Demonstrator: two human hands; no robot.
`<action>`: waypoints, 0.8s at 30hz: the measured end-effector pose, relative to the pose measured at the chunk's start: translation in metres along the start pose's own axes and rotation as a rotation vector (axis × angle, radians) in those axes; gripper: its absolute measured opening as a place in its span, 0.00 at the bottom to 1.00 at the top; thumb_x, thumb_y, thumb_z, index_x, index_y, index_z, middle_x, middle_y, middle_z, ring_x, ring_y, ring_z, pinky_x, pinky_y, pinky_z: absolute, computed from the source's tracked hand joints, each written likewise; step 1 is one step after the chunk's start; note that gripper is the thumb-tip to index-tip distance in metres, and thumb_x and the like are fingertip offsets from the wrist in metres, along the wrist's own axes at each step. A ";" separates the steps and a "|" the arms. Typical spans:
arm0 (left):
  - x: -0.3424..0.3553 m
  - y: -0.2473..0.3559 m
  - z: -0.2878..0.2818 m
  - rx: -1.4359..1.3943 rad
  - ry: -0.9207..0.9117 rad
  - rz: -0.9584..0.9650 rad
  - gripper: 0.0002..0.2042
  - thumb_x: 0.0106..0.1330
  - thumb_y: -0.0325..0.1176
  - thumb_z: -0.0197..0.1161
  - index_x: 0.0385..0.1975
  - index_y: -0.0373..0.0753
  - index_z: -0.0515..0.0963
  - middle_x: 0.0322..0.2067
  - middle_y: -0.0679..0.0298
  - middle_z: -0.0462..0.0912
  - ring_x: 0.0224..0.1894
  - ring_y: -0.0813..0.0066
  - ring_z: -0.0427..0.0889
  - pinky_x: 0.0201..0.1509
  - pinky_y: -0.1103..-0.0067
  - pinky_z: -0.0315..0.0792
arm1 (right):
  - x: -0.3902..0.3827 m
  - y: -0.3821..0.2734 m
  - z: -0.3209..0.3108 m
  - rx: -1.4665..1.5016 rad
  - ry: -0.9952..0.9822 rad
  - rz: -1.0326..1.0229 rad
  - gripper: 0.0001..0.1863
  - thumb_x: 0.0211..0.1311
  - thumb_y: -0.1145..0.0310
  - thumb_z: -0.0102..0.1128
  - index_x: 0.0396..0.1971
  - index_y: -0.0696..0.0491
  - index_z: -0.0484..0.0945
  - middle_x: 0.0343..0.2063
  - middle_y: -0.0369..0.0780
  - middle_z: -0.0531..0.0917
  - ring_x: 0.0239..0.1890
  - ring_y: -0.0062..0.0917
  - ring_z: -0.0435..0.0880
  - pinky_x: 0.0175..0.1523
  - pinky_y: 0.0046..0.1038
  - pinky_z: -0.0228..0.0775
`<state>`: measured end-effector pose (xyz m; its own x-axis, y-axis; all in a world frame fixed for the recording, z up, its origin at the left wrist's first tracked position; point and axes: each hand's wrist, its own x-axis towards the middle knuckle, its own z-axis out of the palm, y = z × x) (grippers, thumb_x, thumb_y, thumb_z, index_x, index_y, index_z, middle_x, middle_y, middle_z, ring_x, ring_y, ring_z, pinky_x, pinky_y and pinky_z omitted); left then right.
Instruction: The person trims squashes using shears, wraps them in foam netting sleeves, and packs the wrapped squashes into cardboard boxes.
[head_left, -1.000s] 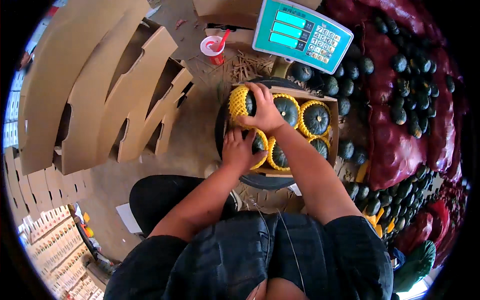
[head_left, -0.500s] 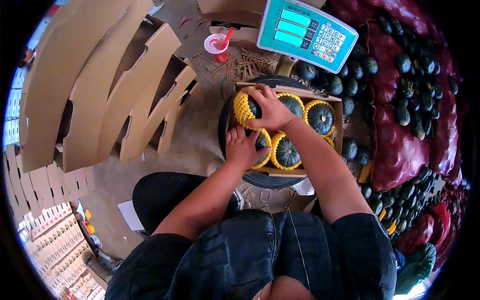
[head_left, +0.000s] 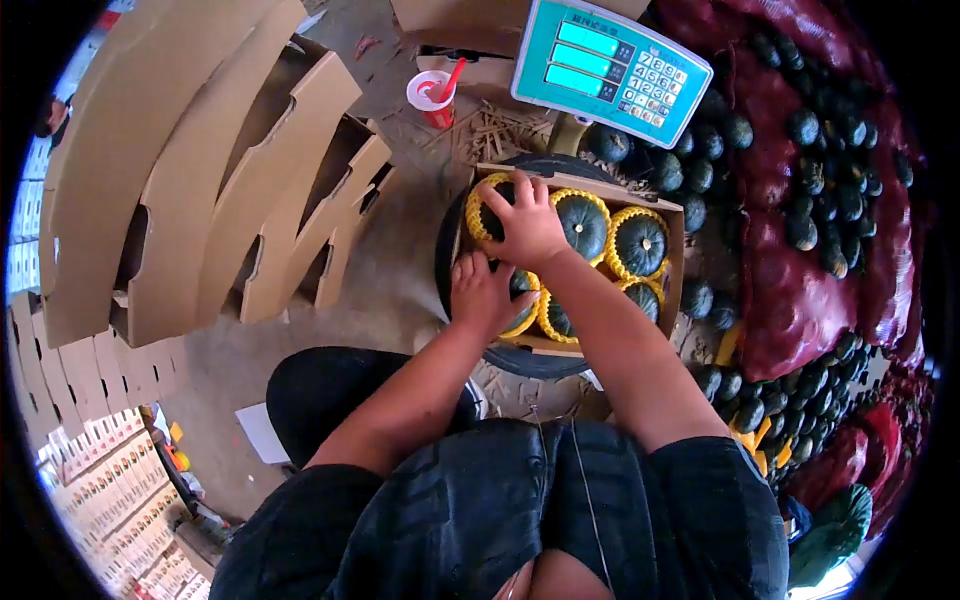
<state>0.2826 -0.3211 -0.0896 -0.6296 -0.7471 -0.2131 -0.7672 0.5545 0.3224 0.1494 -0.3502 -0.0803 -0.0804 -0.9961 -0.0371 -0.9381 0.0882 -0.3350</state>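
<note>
A shallow cardboard box [head_left: 679, 255] holds several dark green pumpkins in yellow foam nets, set in two rows. My right hand [head_left: 527, 222] lies over the far-left pumpkin [head_left: 477, 208], its fingers across the top and its thumb at the near side. Just nearer, my left hand [head_left: 484, 298] is curved over the near-left pumpkin [head_left: 522, 284], thumb toward the right. The hands nearly touch and hide much of both pumpkins. To their right sit the far-middle pumpkin [head_left: 582, 224] and far-right pumpkin [head_left: 641, 246]. My right forearm partly covers the near row.
Beneath the box is a round black base [head_left: 540, 362]. A teal scale display [head_left: 615, 75] rises behind it. Folded cardboard boxes [head_left: 215, 190] stand at left, near a red-and-white cup [head_left: 432, 98]. Loose pumpkins [head_left: 825, 185] and dark red mesh sacks [head_left: 790, 290] fill the right.
My right hand has spread its fingers more over the far-left pumpkin. My right forearm has shifted left, uncovering more of the near-right pumpkin. The left hand stays almost in place.
</note>
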 end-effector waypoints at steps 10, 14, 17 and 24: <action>0.001 0.001 0.009 0.006 0.201 0.099 0.25 0.42 0.47 0.66 0.42 0.45 0.74 0.47 0.49 0.66 0.49 0.53 0.65 0.55 0.62 0.59 | 0.029 -0.024 0.005 -0.255 -0.388 0.279 0.36 0.41 0.57 0.63 0.56 0.37 0.63 0.56 0.47 0.59 0.57 0.46 0.59 0.47 0.51 0.67; 0.001 -0.007 0.019 0.053 0.187 0.168 0.25 0.46 0.41 0.65 0.45 0.42 0.71 0.49 0.49 0.65 0.51 0.50 0.64 0.54 0.61 0.59 | 0.028 -0.016 0.025 -0.208 -0.288 0.290 0.34 0.48 0.52 0.59 0.58 0.38 0.60 0.58 0.48 0.57 0.59 0.49 0.56 0.53 0.51 0.60; -0.001 0.000 -0.015 0.061 0.210 0.191 0.23 0.49 0.37 0.63 0.47 0.41 0.69 0.47 0.49 0.66 0.50 0.51 0.65 0.54 0.61 0.59 | -0.008 0.005 0.000 0.193 0.090 0.095 0.36 0.45 0.50 0.63 0.56 0.42 0.62 0.53 0.49 0.66 0.57 0.46 0.61 0.59 0.43 0.55; 0.045 -0.060 -0.024 -0.718 0.550 -0.417 0.21 0.58 0.41 0.58 0.44 0.30 0.69 0.45 0.52 0.73 0.48 0.59 0.70 0.54 0.71 0.62 | -0.214 0.169 -0.028 0.676 0.599 1.011 0.27 0.56 0.52 0.54 0.49 0.57 0.68 0.45 0.47 0.76 0.49 0.35 0.73 0.52 0.31 0.63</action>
<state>0.3031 -0.3966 -0.0961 -0.0426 -0.9984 -0.0381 -0.5439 -0.0088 0.8391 -0.0016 -0.1219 -0.1026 -0.9258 -0.3288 -0.1866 -0.0477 0.5912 -0.8051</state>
